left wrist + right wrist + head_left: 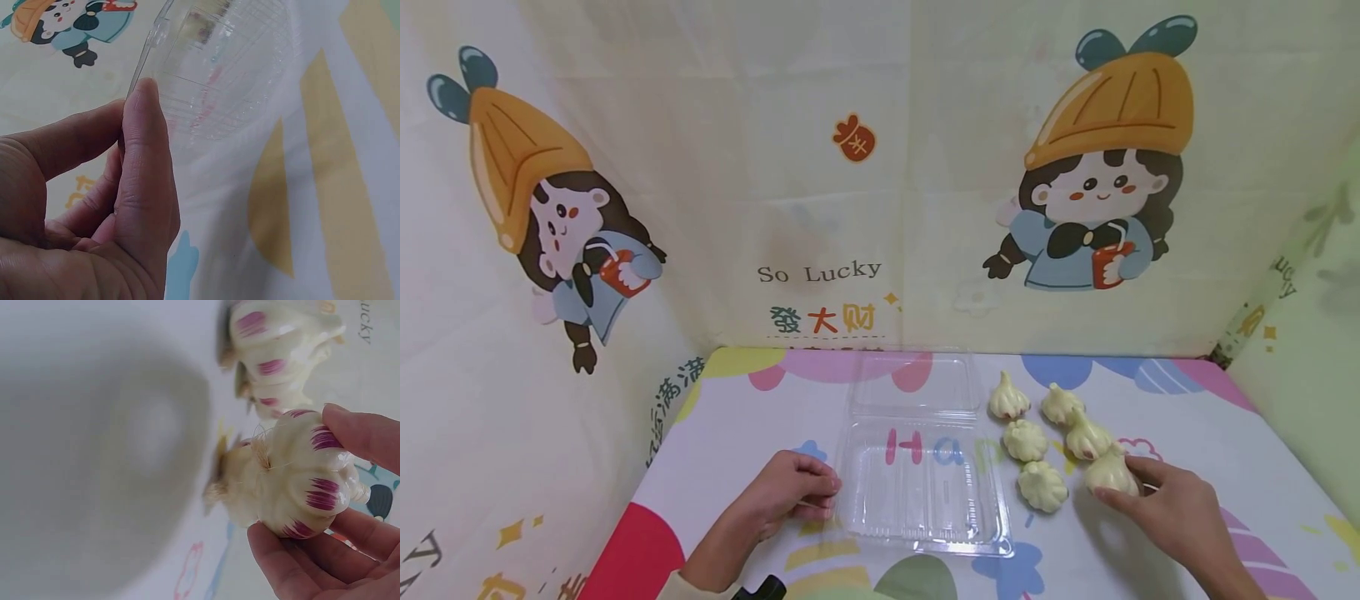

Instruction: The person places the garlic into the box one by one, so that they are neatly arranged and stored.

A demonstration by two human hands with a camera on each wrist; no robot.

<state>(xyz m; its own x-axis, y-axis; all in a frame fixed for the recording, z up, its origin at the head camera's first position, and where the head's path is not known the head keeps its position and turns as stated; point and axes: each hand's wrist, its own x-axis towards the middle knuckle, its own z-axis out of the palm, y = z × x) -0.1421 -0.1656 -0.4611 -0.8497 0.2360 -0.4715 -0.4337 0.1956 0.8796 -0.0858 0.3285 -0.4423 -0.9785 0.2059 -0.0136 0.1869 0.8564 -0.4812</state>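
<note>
My left hand (793, 492) pinches the left rim of a clear plastic container (917, 533), whose hinged lid (913, 385) lies folded back behind it. In the left wrist view the thumb and fingers (147, 137) squeeze the container's thin edge. To the right, my right hand (1183, 508) grips a garlic bulb (1111, 473) between thumb and fingers, with purple streaks on the bulb (312, 481) showing in the right wrist view. Other garlic bulbs stand close by: one (1086, 435) just behind the held one, another (1042, 487) to its left.
More bulbs sit between container and right hand: one (1025, 440), one at the back (1009, 397) and one (1062, 404) beside it. A printed cloth (760, 400) covers the table. Patterned curtains (925, 208) enclose the back and sides. A black object (767, 587) shows near the left wrist.
</note>
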